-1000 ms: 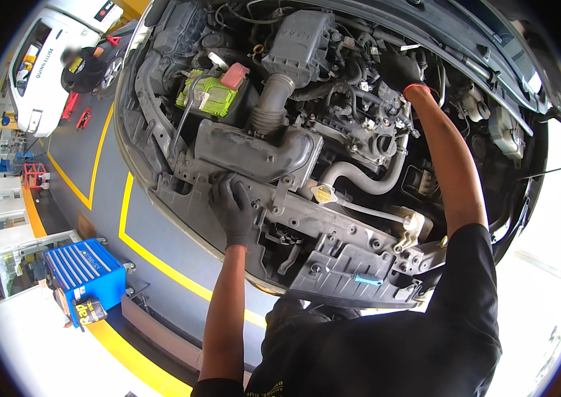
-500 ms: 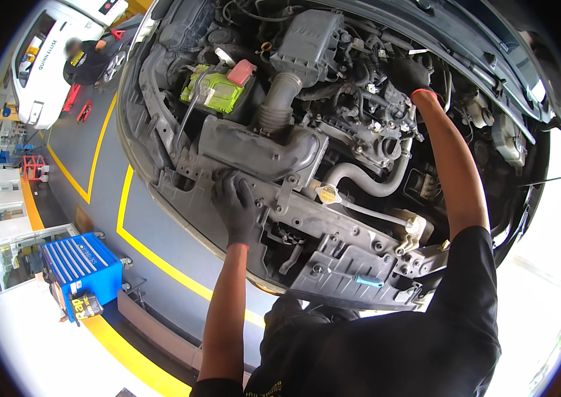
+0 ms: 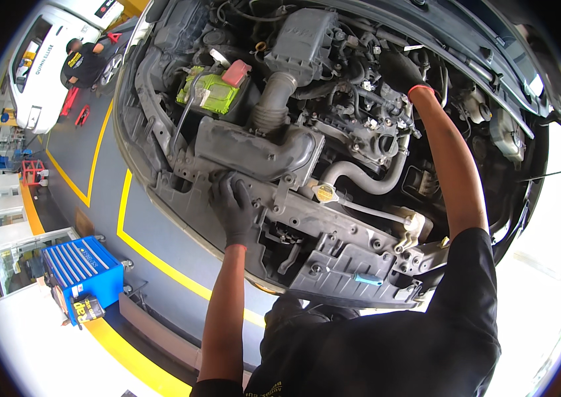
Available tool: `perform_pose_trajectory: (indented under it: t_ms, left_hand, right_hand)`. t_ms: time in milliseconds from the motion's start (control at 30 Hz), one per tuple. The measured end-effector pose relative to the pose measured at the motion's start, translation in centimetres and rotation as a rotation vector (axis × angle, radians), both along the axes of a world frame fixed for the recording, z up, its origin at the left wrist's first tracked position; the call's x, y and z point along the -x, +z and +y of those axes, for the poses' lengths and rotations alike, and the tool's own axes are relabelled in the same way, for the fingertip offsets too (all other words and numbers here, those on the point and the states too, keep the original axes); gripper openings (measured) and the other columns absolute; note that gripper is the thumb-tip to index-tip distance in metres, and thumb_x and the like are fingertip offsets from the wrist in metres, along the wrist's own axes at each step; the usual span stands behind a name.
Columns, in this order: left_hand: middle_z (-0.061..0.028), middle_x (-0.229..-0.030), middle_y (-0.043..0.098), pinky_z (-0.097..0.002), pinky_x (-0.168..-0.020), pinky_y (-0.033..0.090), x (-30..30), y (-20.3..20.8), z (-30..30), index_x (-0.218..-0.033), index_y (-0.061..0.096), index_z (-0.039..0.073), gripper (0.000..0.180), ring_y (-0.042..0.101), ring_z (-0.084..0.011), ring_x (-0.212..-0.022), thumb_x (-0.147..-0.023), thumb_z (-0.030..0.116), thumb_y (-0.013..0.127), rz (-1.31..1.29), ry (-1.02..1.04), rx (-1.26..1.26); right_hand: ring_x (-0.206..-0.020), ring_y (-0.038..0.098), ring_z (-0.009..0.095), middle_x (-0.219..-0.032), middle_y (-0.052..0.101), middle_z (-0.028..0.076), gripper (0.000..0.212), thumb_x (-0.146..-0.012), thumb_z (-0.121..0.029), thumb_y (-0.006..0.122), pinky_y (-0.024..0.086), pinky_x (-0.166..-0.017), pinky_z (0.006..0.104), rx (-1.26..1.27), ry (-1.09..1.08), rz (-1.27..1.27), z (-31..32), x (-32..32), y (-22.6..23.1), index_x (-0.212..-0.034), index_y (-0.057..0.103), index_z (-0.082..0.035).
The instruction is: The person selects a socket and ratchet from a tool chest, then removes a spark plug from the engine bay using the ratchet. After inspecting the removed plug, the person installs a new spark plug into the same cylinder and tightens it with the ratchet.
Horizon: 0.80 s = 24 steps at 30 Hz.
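My left hand [image 3: 233, 205], in a dark glove with a red cuff, leans on the front crossmember [image 3: 333, 216] of a car's open engine bay. Its fingers are bent over the crossmember, close to the black air intake duct [image 3: 247, 149]. Farther in, on the right, my right hand [image 3: 401, 69] in a matching glove reaches down behind the engine [image 3: 366, 129]. Its fingers are lost among dark hoses and wiring, so what they touch is hidden. The ribbed air hose [image 3: 272, 110] and the air filter box [image 3: 303, 40] lie between my hands.
A battery with a yellow-green cover [image 3: 211, 92] sits at the left of the bay. A tool with a light-blue handle [image 3: 368, 279] lies on the front plastic panel. A blue tool cabinet [image 3: 85, 274] stands at left; a person [image 3: 83, 64] crouches by a white vehicle [image 3: 45, 63].
My right hand has shifted slightly within the back of the engine bay. The left hand stays on the crossmember. The person by the white vehicle has changed posture a little.
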<state>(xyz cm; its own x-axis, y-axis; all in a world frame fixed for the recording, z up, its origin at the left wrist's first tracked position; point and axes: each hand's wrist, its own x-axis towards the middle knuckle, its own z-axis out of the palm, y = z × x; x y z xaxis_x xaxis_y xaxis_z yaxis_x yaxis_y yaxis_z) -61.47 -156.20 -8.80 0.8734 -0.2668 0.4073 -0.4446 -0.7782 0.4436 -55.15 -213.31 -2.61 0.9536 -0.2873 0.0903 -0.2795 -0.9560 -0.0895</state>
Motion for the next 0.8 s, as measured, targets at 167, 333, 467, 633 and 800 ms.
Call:
perform_pose_trajectory:
  t_ms: [167, 333, 467, 633, 800]
  left_hand:
    - [-0.0192, -0.134, 0.069, -0.0585, -0.108, 0.047, 0.2, 0.2, 0.4, -0.129, 0.07, 0.003, 0.031, 0.062, -0.0453, -0.123, -0.11, 0.024, 0.06, -0.013, 0.009, -0.014]
    - [-0.019, -0.134, 0.069, -0.0581, -0.108, 0.047, 0.2, 0.4, 0.2, -0.129, 0.07, 0.002, 0.031, 0.062, -0.0446, -0.124, -0.11, 0.024, 0.06, 0.015, 0.005, 0.013]
    - [-0.0191, -0.133, 0.069, -0.0582, -0.108, 0.047, 0.0, 0.1, 0.3, -0.129, 0.07, 0.002, 0.031, 0.062, -0.045, -0.123, -0.11, 0.024, 0.06, 0.011, 0.0, 0.014]
    - [-0.0199, -0.131, 0.069, -0.0596, -0.107, 0.047, 0.0, 0.2, 0.3, -0.128, 0.07, 0.002, 0.031, 0.063, -0.0465, -0.121, -0.109, 0.025, 0.061, 0.03, 0.02, -0.024]
    - [-0.0207, -0.129, 0.069, -0.0603, -0.104, 0.048, 0.3, 0.2, 0.9, -0.126, 0.07, 0.003, 0.03, 0.063, -0.0468, -0.12, -0.109, 0.025, 0.061, 0.033, 0.043, -0.039]
  right_hand:
    - [-0.102, 0.078, 0.048, -0.107, 0.081, 0.024, 0.029, -0.1, -0.031, 0.067, 0.063, -0.089, 0.0583, 0.045, -0.134, -0.018, 1.9, -0.3, 0.3, -0.108, 0.08, -0.006]
    - [-0.102, 0.078, 0.048, -0.108, 0.08, 0.027, 0.032, -0.1, -0.034, 0.067, 0.063, -0.089, 0.0596, 0.001, 0.004, -0.049, 1.3, -0.1, 0.1, -0.108, 0.079, -0.005]
    - [-0.098, 0.078, 0.048, -0.106, 0.08, 0.027, 0.041, -0.104, -0.046, 0.067, 0.062, -0.086, 0.0603, 0.037, -0.1, 0.019, 1.4, -0.6, 0.0, -0.109, 0.079, -0.007]
    - [-0.103, 0.077, 0.047, -0.114, 0.079, 0.027, 0.04, -0.104, -0.044, 0.066, 0.062, -0.088, 0.0573, 0.033, 0.025, -0.036, 0.8, -0.3, -0.4, -0.106, 0.08, -0.007]
    - [-0.103, 0.076, 0.048, -0.114, 0.077, 0.027, 0.037, -0.101, -0.038, 0.071, 0.061, -0.088, 0.0583, -0.046, -0.064, 0.062, 4.0, -0.4, 2.1, -0.099, 0.076, -0.002]
